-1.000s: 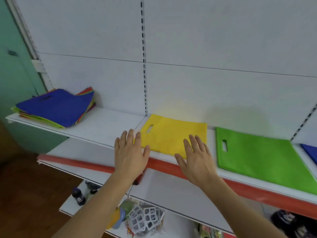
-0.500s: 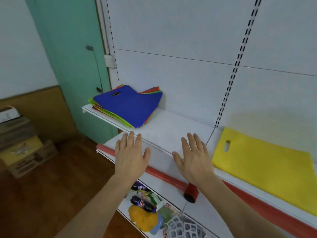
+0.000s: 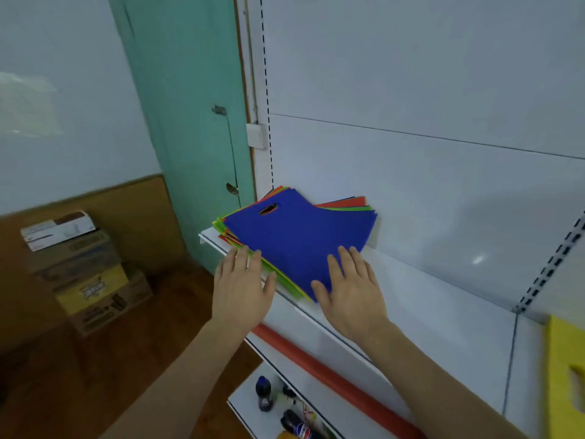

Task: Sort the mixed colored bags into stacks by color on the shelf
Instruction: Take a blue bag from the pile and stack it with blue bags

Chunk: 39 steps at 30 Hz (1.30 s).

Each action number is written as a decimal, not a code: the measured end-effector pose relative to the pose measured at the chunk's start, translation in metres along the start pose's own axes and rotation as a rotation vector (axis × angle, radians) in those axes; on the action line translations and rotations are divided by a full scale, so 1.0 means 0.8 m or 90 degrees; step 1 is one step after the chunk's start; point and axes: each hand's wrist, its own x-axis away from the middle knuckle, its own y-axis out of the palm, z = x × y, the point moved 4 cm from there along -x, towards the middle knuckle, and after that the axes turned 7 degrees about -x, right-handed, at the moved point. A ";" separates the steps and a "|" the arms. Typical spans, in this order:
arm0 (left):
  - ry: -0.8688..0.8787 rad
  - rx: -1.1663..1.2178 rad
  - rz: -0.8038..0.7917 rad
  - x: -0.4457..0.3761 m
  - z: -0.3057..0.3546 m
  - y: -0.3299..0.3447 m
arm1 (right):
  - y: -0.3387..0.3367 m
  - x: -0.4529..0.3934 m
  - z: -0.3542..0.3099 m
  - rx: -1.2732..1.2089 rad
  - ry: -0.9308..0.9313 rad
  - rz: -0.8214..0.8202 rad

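Two hands reach forward from the bottom of the view, both flat, palms down, fingers spread wide and holding nothing. The left hand (image 3: 242,289) lies at the front edge of the shelf (image 3: 443,312), its fingertips at the green and red edges that stick out at the near left side of the pile (image 3: 297,239); whether it presses on them I cannot tell. The right hand (image 3: 353,291) lies just right of it, its fingers over the near corner of the blue bag (image 3: 300,236), which is the top of the pile.

Below the hands a red strip (image 3: 332,377) runs along the front of a lower shelf, and lower still some bottles (image 3: 264,394) stand on another shelf; their labels are too blurred to read apart from one dark bottle with a blue cap.

Just beyond the fingertips the pile of mixed bags sits at the left end of the shelf, close to the white back panel (image 3: 427,90). Its blue bag has a cut-out handle toward the far side. Green, yellow and red layers fan out under it on the left and at the far right corner.

Far right of the right hand, at the frame edge, a yellow bag (image 3: 565,375) lies on the next shelf section.

Left of the left hand, on the brown floor, cardboard boxes (image 3: 82,274) are stacked against the wall. Beyond the pile stands a green door (image 3: 190,106).
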 end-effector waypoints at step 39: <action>0.343 0.042 0.016 -0.173 -0.016 0.077 | 0.044 -0.070 -0.029 0.134 0.449 0.075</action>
